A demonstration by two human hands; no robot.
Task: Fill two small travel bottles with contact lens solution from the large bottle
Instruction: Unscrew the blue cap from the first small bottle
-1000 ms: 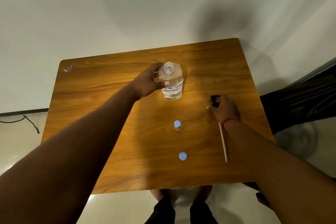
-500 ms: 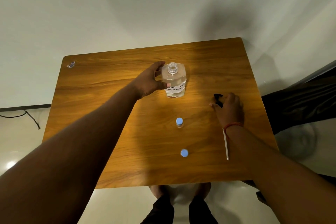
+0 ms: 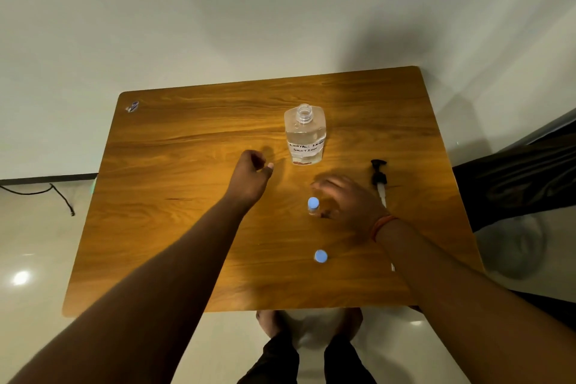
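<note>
Dim, warm light; a broad shadow falls on the wall at 1 o'clock. Right hand (image 3: 344,199) motion-blurred. Glare spots on the floor (image 3: 20,277) at 8 o'clock; edges bow.

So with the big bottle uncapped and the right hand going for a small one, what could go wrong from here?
1. The large bottle stands open and unheld; the left hand hovers beside it, and a bump could spill solution onto the table.
2. The right hand is blurred beside the far travel bottle, which looks easy to tip.
3. The pump lies on bare wood, so its tube may pick up dirt.
</note>
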